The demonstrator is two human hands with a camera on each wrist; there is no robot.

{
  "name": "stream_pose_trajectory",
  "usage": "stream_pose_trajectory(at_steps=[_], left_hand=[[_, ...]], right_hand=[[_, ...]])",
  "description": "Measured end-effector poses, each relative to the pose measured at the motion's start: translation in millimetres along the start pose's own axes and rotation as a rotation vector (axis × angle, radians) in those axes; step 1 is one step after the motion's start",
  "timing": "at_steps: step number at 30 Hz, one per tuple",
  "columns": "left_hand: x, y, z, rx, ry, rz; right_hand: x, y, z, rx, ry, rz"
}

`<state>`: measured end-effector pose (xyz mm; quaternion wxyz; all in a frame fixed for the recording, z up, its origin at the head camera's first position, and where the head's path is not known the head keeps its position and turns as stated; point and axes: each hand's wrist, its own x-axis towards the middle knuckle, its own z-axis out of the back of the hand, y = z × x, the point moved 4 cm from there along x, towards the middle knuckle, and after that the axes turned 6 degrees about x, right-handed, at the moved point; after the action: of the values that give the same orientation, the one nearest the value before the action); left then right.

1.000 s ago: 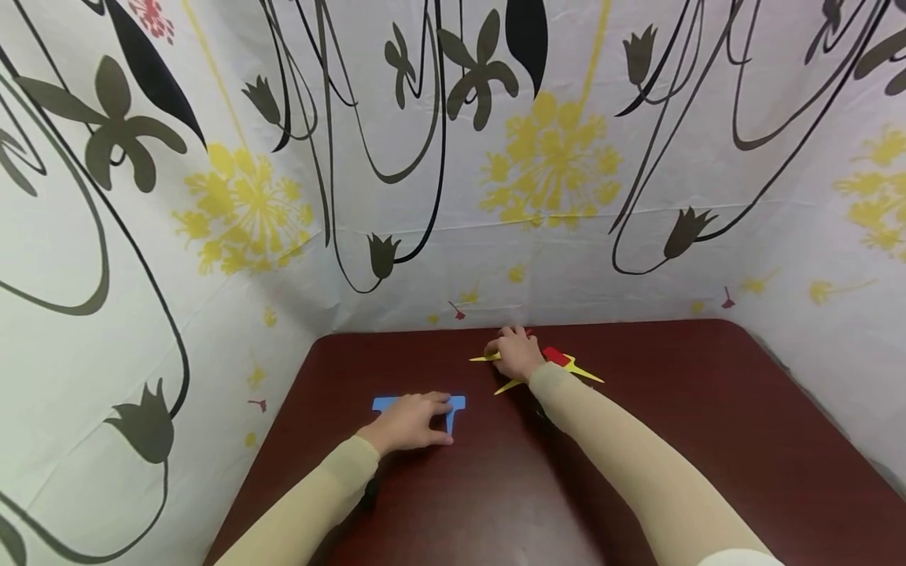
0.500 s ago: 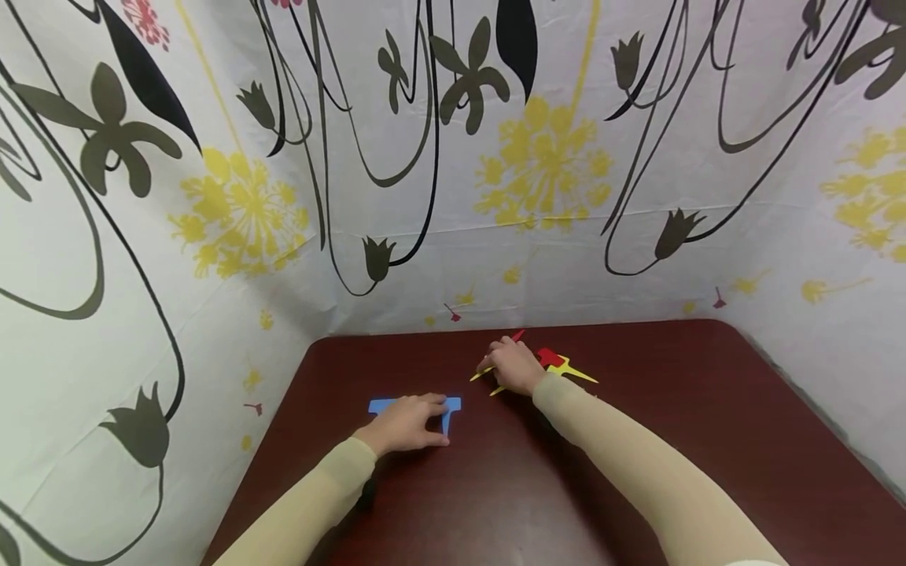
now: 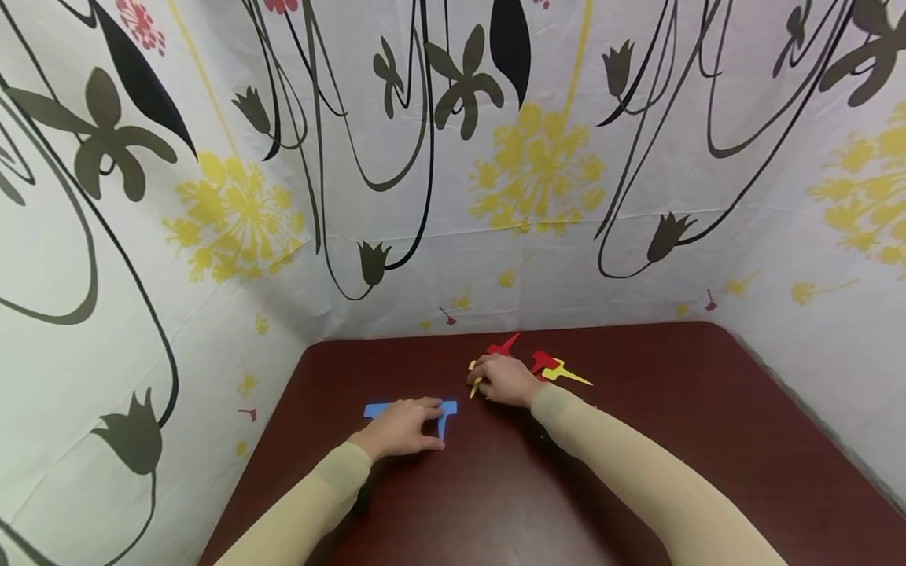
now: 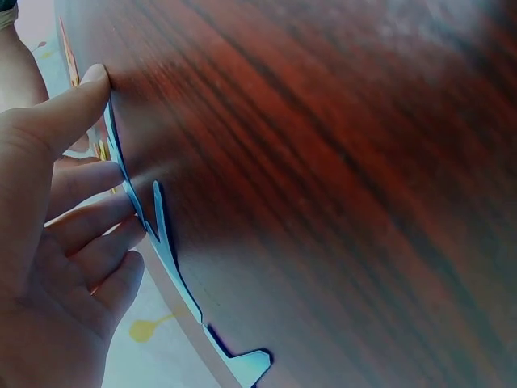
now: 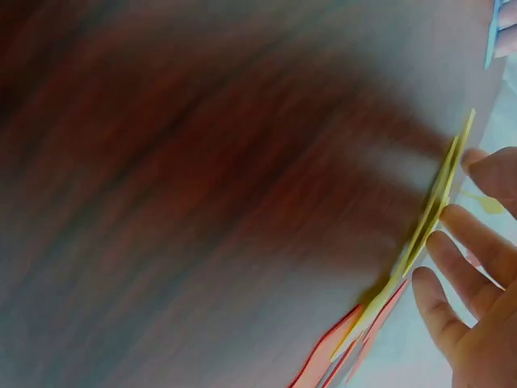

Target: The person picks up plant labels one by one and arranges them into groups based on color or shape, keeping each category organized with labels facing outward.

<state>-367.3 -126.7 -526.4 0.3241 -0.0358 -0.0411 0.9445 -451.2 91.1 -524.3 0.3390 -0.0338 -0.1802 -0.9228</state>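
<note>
Head view: flat blue plastic-looking T-shaped pieces (image 3: 447, 409) are being touched by the left hand (image 3: 403, 427), fingers spread and loosely extended. Flat yellow pointed pieces (image 5: 428, 214) are being touched by the right hand (image 3: 506, 381), fingers relaxed rather than clenched. Beyond and beside it, flat red T-shaped pieces (image 3: 543, 362) are lying near another flat yellow piece (image 3: 566, 373). All are being supported by a dark reddish-brown wood-grain table (image 3: 453, 503), hemmed in by a white flower-printed cloth (image 3: 453, 196). The blue middle is being covered by the left hand, so its count cannot be told; the nearer yellow is being partly screened by the right. At least two red and three yellow pieces are being shown.
</note>
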Motion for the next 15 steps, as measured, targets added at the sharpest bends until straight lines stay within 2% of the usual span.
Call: stream_pose_trajectory(at_steps=[5,9,12,15], left_hand=[[-0.2,-0.2,2.1,0.002,-0.001,-0.002],[0.6,-1.2,2.9,-0.012,0.000,-0.003],[1.4,-0.6,1.0,-0.009,0.003,-0.001],[1.2,0.7,-0.9,0.002,0.007,0.004]], right_hand=[[4.6,6.1,2.7,0.019,-0.046,-0.115],[4.9,8.5,1.7,-0.007,-0.029,-0.218],[3.4,10.5,-0.3,-0.034,-0.001,-0.230],[1.4,12.7,-0.9,-0.042,0.018,-0.205]])
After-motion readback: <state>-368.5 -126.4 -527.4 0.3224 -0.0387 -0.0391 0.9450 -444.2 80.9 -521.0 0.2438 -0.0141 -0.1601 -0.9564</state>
